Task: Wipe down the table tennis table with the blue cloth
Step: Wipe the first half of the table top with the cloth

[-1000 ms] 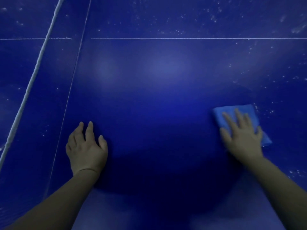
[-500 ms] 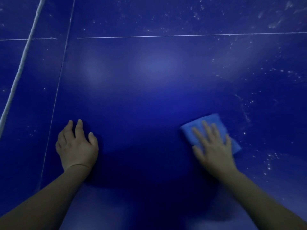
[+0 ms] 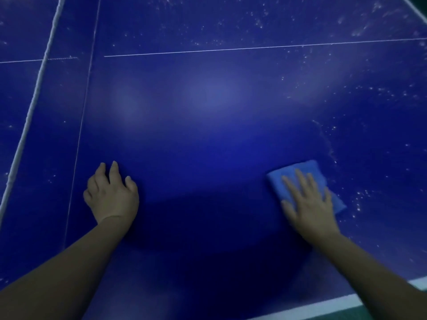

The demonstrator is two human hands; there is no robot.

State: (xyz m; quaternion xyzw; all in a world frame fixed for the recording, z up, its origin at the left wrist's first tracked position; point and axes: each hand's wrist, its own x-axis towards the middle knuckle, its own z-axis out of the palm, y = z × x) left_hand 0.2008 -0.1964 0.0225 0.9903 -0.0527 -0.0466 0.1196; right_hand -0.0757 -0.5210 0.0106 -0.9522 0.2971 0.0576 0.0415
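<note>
Fingers point(image 3: 300, 181) of the right hand point(image 3: 309, 204) lie straight, pressing the cloth point(image 3: 279, 183) at lower right, hiding most of it. Left hand point(image 3: 113, 195) rests relaxed on the table point(image 3: 208, 135); specks blur at upper right.

Middle of the blue cloth point(image 3: 288, 169) under the right hand point(image 3: 309, 204); table point(image 3: 208, 135) past the frame edges.

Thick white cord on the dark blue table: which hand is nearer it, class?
Left. The left hand rests right of the cord; the right hand presses a blue cloth far right.
</note>
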